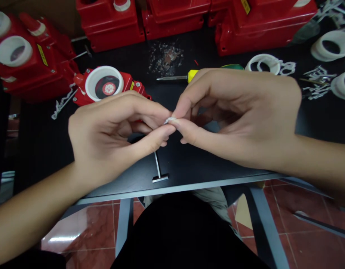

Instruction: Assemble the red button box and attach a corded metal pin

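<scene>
A small whitish, twisted-looking piece (169, 120) is pinched between the fingertips of both hands over the table; its kind is too small to tell. From the left, my left hand (110, 134) closes thumb and forefinger on it. My right hand (239, 116) grips its other end the same way, and the fingertips nearly touch. Below them lies a metal T-handled tool (158, 166), its upper end hidden behind my left hand. Behind my right hand is a screwdriver (175, 78) with a yellow and green handle, partly covered.
Red housings (175, 18) line the back. A smaller red unit with a white ring (89, 84) sits beyond my left hand. White rings (333, 45) and a pile of screws (318, 80) are at right. Shavings (166, 56) lie mid-table. The table's front edge (189, 186) is near my body.
</scene>
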Available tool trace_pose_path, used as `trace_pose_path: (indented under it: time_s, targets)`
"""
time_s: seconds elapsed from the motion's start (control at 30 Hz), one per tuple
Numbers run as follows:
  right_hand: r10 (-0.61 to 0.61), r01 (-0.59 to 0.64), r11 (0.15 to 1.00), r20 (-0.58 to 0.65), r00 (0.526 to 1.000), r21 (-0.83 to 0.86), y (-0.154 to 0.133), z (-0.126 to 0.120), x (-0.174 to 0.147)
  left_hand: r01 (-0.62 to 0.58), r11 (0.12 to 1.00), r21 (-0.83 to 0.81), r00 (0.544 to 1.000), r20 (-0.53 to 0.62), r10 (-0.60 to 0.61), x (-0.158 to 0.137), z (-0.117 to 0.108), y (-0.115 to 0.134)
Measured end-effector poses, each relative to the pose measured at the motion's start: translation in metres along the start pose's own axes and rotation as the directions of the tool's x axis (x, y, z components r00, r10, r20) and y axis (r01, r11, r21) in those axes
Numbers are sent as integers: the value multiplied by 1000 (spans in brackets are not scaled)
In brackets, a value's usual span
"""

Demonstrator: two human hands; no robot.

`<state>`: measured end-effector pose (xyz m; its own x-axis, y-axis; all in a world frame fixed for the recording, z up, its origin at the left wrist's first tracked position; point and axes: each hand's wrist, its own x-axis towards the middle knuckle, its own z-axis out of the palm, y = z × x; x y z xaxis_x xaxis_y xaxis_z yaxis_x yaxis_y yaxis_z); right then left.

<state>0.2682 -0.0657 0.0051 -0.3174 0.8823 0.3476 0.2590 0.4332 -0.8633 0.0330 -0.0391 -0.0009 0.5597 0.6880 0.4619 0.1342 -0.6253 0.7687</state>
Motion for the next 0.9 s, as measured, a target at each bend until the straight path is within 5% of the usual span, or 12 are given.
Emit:
trace_pose_path:
  time_s: [0.23, 0.47, 0.73, 0.9]
  targets:
    - [-40, 39, 995, -8, 999, -96, 4, -1, 1, 171, 956, -237, 982, -35, -184, -2, 5, 0]
    - [-28, 27, 997, -14, 999, -76, 0, -3, 1, 97, 991, -89, 990, -96, -106, -4, 4, 0]
    - [72, -75, 982, 26, 997, 170, 0, 0, 2, 19, 966, -256, 982, -178, -66, 0, 10, 0]
    - [128, -154, 940, 102, 986, 304, 7, 2, 5, 137, 889, -436, 958, -171, -232, 3, 15, 3]
